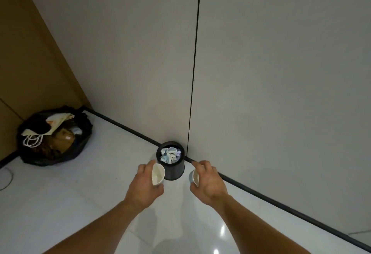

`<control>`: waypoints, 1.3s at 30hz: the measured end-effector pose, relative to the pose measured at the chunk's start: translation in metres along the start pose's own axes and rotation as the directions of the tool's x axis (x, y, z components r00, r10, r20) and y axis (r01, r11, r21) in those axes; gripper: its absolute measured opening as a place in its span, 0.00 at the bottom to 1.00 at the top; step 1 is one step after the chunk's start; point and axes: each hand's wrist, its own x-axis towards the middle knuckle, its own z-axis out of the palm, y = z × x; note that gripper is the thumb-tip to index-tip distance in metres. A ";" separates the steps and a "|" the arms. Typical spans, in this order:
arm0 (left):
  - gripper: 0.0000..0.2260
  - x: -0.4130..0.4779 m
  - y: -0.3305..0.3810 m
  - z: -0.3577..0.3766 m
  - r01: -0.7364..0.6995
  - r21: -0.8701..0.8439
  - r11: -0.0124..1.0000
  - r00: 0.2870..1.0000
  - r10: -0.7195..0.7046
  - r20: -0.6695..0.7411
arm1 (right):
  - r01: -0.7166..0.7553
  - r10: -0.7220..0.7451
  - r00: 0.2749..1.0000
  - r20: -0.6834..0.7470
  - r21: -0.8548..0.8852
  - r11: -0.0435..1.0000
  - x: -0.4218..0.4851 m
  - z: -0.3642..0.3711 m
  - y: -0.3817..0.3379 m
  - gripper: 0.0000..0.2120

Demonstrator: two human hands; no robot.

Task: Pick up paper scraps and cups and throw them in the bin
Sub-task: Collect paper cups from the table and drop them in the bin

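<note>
A small black round bin [174, 170] stands on the floor against the wall, holding several crumpled paper scraps [170, 154]. My left hand [144, 187] grips a white paper cup [158, 174], its mouth turned toward me, just left of the bin. My right hand [207, 182] holds a second paper cup [194, 177] with a bluish outside, just right of the bin. Both cups hang above the floor, level with the bin's side.
A black rubbish bag [54, 137] full of paper bags and cardboard sits in the left corner. A dark skirting strip [281, 205] runs along the grey wall. A thin cable [8, 177] lies at the left edge of the glossy white floor.
</note>
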 end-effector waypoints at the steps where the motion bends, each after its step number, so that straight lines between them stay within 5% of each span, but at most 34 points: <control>1: 0.37 0.017 -0.001 0.000 -0.001 -0.007 1.000 1.000 0.001 -0.001 | 0.008 -0.008 1.000 0.012 0.003 1.000 0.018 0.000 0.000 0.33; 7: 0.38 0.149 -0.023 -0.001 -0.045 -0.016 0.999 0.998 0.045 0.048 | -0.065 0.066 0.996 0.064 -0.022 0.998 0.133 0.024 -0.006 0.34; 16: 0.38 0.354 -0.092 0.014 -0.234 0.079 0.969 0.930 0.199 0.309 | -0.374 0.366 0.926 0.088 0.096 0.922 0.294 0.097 -0.029 0.32; 23: 0.41 0.458 -0.160 0.123 -0.330 0.099 0.939 0.872 0.263 0.412 | -0.500 0.498 0.865 0.055 0.150 0.853 0.391 0.205 0.021 0.34; 31: 0.38 0.509 -0.263 0.304 -0.374 0.102 0.922 0.856 0.301 0.420 | -0.485 0.486 0.873 0.023 0.135 0.864 0.472 0.372 0.113 0.34; 39: 0.38 0.545 -0.316 0.365 -0.497 0.313 0.809 0.837 0.350 0.421 | -0.392 0.392 0.920 -0.021 -0.040 0.919 0.506 0.456 0.160 0.34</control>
